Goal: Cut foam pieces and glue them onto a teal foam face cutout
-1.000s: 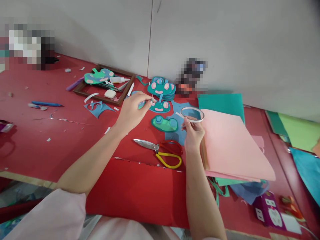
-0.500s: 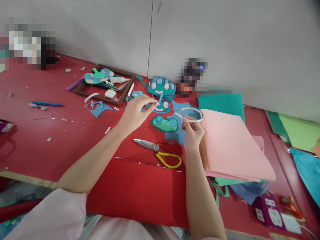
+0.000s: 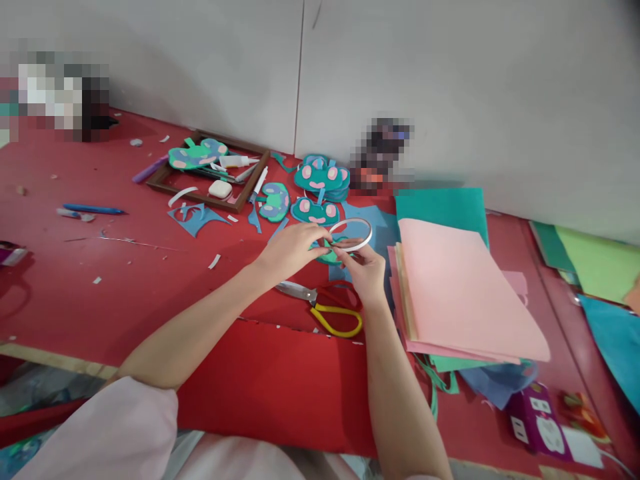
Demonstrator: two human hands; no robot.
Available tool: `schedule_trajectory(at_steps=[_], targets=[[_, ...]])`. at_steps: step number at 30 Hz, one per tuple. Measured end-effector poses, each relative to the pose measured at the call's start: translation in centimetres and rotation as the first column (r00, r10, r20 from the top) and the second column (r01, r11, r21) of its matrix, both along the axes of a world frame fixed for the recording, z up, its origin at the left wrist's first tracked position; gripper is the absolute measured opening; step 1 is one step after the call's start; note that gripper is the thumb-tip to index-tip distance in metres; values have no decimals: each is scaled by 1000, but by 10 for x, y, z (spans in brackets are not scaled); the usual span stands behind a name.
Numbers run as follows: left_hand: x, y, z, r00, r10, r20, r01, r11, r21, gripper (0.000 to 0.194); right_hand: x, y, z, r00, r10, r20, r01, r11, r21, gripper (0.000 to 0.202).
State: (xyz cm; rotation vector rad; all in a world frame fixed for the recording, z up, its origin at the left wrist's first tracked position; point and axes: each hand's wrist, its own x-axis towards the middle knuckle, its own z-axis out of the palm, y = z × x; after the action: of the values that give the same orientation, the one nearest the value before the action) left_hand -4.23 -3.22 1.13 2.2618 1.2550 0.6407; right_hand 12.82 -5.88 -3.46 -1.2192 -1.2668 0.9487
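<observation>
A thin white roll of tape [image 3: 371,235] is held up over the table. My right hand [image 3: 369,272] is closed on its near edge, thumb and fingers pinching it. My left hand [image 3: 290,252] meets it there, fingertips pinched together at the roll's left edge; any strip between them is too small to make out. Beneath the hands lies a green felt shape [image 3: 326,255], partly hidden, on a blue felt sheet [image 3: 381,220]. Scissors [image 3: 336,331] with red and yellow handles lie just below, their blade tip covered by my left arm.
Frog-like felt faces [image 3: 316,212] and a stack of them [image 3: 323,179] lie behind. A brown wooden frame [image 3: 245,193] holds glue and small tools. Pink felt sheets [image 3: 465,287] are piled at right, near a purple box [image 3: 540,420]. Blue scraps [image 3: 197,217] lie left.
My right hand has brought the tape roll left and slightly down, tilting it. My left hand has moved right and down from the felt faces to meet it.
</observation>
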Motion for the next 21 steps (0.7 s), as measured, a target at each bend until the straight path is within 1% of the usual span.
schedule_trajectory(at_steps=[3, 4, 8, 12, 17, 19, 21], targets=[[1, -1, -1, 995, 82, 62, -79, 996, -46, 25, 0, 1, 0, 1000, 4, -25, -4, 1000, -4, 20], [1, -1, -1, 993, 93, 76, -89, 995, -52, 25, -1, 1, 0, 1000, 0, -29, 0, 1000, -9, 21], [2, -1, -1, 999, 29, 43, -28, 999, -17, 8, -2, 1, -1, 1000, -17, -26, 17, 1000, -21, 23], [3, 0, -1, 1000, 20, 4, -20, 1000, -7, 10, -2, 1, -3, 999, -17, -37, 17, 1000, -11, 22], [6, 0, -8, 999, 14, 43, -16, 999, 46, 10, -4, 2, -5, 997, -1, -77, 0, 1000, -9, 24], [9, -1, -11, 997, 11, 71, -16, 998, 66, 9, -5, 2, -5, 996, -30, -80, 30, 1000, -5, 25], [13, -3, -14, 992, 34, 125, -41, 998, 55, 9, -6, 1, -4, 995, -76, -63, 77, 997, 15, 24]])
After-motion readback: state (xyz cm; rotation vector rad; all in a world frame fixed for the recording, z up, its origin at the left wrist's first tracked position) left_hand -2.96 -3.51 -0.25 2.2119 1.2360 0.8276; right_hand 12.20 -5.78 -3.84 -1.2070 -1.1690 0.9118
